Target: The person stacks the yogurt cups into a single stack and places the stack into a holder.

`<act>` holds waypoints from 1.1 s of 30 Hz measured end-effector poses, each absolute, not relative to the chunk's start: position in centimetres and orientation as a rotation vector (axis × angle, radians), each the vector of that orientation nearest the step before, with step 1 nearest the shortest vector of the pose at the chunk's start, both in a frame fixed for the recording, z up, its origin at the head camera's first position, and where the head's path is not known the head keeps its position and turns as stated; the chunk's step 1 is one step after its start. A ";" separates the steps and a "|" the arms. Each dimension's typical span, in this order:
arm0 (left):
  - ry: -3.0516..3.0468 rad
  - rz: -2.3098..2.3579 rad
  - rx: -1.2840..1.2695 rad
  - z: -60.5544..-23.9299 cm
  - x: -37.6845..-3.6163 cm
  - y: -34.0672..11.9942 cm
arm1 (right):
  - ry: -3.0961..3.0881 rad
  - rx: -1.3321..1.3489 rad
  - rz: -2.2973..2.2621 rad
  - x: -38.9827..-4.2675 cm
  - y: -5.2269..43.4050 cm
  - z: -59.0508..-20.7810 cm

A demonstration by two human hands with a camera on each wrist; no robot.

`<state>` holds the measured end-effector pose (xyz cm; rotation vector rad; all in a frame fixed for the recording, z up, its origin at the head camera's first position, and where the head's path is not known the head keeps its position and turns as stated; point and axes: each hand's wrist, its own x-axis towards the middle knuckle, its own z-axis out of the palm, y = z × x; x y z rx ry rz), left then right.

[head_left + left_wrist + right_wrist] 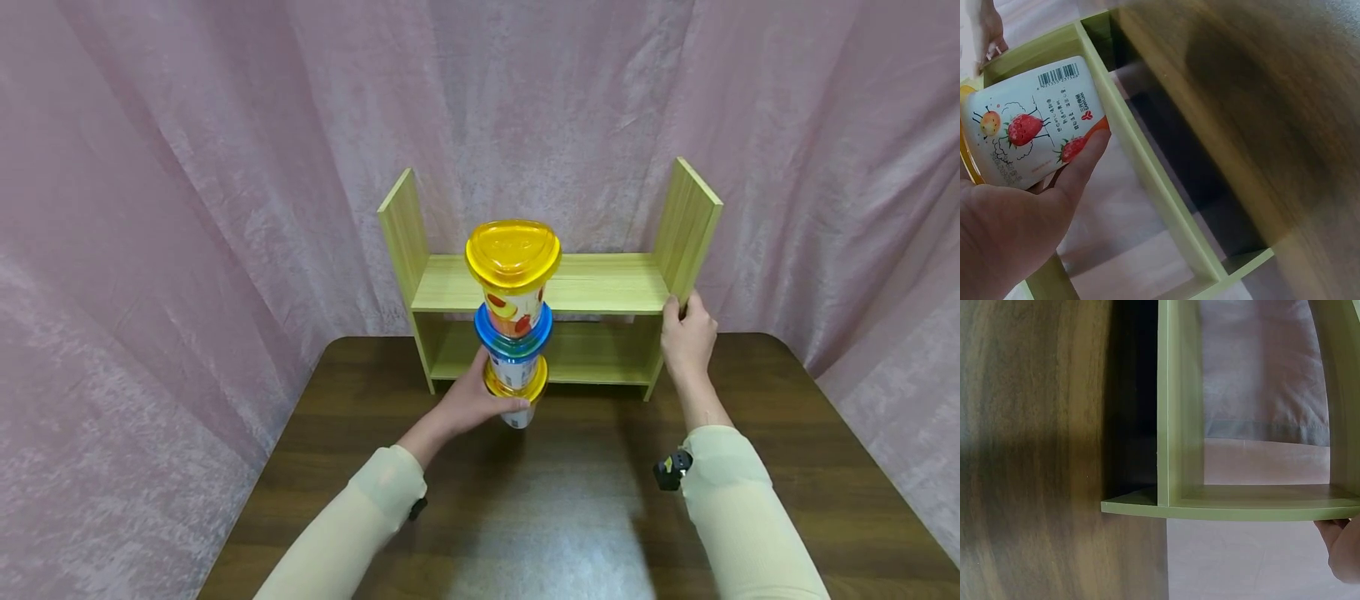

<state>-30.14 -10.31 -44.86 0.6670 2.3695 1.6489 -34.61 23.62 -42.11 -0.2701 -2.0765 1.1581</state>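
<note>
Three lidded cups stand stacked in front of a small light-wood shelf (611, 285). The top cup (517, 310) has a yellow lid and fruit pictures, the middle cup (513, 372) a blue lid. My left hand (471, 402) grips the lowest cup (517, 418), thumb across its front, other fingers hidden behind. In the left wrist view this white cup (1025, 125) shows strawberry drawings and a barcode. At the shelf's right side panel (686, 225), my right hand (688, 337) holds the panel's front edge near the upper board.
The shelf has two boards between tall side panels and stands at the back of a dark brown wooden table (555, 508). Pink curtains (225, 208) hang behind and on both sides. The stack overlaps the shelf's middle in the head view.
</note>
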 end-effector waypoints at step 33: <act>2.439 1.579 0.745 -40.8 -31.4 -9.0 | -2.078 -0.276 1.159 -34.2 23.2 -42.1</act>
